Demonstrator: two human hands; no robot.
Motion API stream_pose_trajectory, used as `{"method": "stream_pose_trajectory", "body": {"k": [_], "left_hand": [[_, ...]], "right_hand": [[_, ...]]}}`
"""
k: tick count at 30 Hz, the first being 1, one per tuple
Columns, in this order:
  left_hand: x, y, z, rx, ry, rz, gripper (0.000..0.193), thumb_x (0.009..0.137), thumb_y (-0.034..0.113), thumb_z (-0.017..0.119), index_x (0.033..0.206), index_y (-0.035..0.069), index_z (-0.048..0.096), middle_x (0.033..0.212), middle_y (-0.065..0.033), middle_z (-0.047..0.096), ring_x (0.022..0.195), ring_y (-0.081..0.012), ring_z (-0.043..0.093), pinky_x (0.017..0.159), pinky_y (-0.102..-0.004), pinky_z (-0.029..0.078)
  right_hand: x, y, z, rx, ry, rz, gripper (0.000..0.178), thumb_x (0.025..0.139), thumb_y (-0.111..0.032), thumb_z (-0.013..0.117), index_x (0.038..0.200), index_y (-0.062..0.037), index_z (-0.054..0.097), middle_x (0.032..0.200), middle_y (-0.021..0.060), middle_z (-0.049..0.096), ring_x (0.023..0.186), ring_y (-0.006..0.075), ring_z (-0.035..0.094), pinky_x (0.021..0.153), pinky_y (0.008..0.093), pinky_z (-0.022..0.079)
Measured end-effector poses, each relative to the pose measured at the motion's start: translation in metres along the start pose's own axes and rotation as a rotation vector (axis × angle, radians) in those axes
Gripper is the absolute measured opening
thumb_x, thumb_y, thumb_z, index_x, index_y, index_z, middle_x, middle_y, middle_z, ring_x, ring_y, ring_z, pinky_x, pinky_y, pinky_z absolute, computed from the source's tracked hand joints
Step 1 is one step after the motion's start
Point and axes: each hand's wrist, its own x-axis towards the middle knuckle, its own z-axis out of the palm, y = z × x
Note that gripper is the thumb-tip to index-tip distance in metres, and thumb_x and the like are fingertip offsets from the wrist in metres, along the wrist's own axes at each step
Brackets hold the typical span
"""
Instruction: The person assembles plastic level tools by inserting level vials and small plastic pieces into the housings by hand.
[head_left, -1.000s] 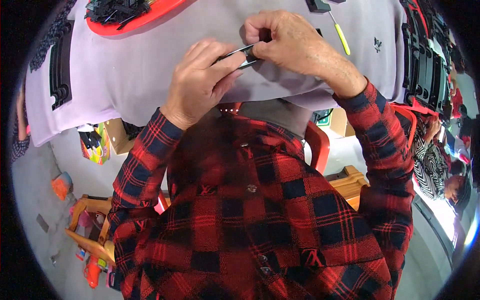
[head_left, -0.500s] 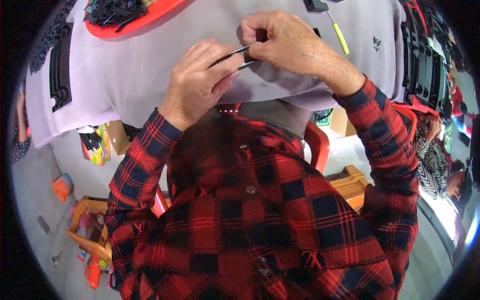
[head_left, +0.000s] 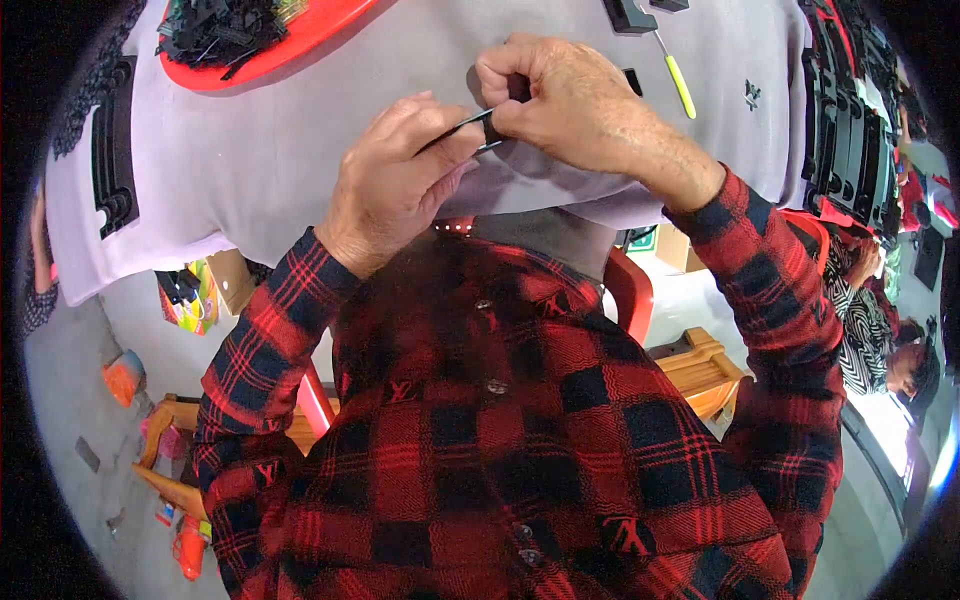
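Tablecloth (head_left: pixel 270 150) under hands (head_left: pixel 590 105), floor (head_left: pixel 65 350) below

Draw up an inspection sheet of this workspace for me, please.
Surface: greyish-lilac cloth, creased near the front edge.
Job's things: slim dark part, partly hidden.
Clutter: black pieces on a red tray; tool with a yellow-green handle; small dark bits; long black parts at left.
Hands: left hand grips the part; right hand at its other end, grip unclear.
Cables: nothing clearly seen.
Surroundings: red chair, wooden furniture, another person.
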Motion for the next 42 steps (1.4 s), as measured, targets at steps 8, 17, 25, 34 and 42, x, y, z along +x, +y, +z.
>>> {"method": "stream_pose_trajectory", "body": {"k": [8, 17, 25, 34, 42], "left_hand": [[0.005, 0.002, -0.002, -0.010, -0.015, 0.011, 0.031, 0.075, 0.004, 0.075, 0.105, 0.005, 0.071, 0.109, -0.0080, 0.065, 0.102, -0.0315, 0.063, 0.098, -0.0476, 0.053], [0.007, 0.007, -0.005, 0.007, 0.000, -0.023, 0.033, 0.070, 0.004, 0.076, 0.103, 0.003, 0.071, 0.108, -0.0086, 0.065, 0.101, -0.0312, 0.062, 0.093, -0.0457, 0.054], [0.008, 0.006, -0.002, -0.015, 0.019, -0.007, 0.034, 0.068, 0.003, 0.075, 0.101, 0.001, 0.071, 0.105, -0.0090, 0.066, 0.097, -0.0307, 0.063, 0.092, -0.0455, 0.055], [0.004, 0.003, -0.001, 0.039, 0.022, 0.019, 0.030, 0.073, 0.004, 0.072, 0.103, 0.003, 0.071, 0.104, -0.0066, 0.064, 0.098, -0.0296, 0.062, 0.098, -0.0463, 0.053], [-0.002, 0.001, -0.002, 0.049, 0.020, -0.013, 0.028, 0.078, 0.008, 0.073, 0.106, 0.009, 0.070, 0.104, -0.0073, 0.064, 0.105, -0.0326, 0.063, 0.100, -0.0463, 0.051]], "right_hand": [[0.000, -0.002, 0.003, -0.031, 0.033, -0.026, 0.010, 0.077, -0.017, 0.065, 0.074, -0.0096, 0.059, 0.076, 0.0152, 0.065, 0.079, 0.0424, 0.064, 0.064, 0.0543, 0.046], [0.000, -0.005, 0.003, -0.097, 0.041, -0.062, 0.010, 0.079, -0.017, 0.066, 0.077, -0.0111, 0.058, 0.083, 0.0147, 0.064, 0.084, 0.0423, 0.063, 0.065, 0.0556, 0.045], [-0.002, -0.009, 0.001, -0.133, -0.001, 0.008, 0.009, 0.080, -0.018, 0.065, 0.077, -0.0124, 0.059, 0.089, 0.0141, 0.063, 0.091, 0.0398, 0.062, 0.072, 0.0546, 0.046], [0.000, -0.010, 0.000, -0.100, 0.017, -0.014, 0.009, 0.081, -0.018, 0.063, 0.076, -0.0123, 0.059, 0.086, 0.0139, 0.063, 0.088, 0.0412, 0.062, 0.073, 0.0549, 0.046], [0.002, -0.007, 0.002, -0.035, -0.009, 0.021, 0.012, 0.078, -0.021, 0.065, 0.083, -0.0101, 0.064, 0.085, 0.0135, 0.068, 0.082, 0.0367, 0.066, 0.072, 0.0461, 0.051]]}}
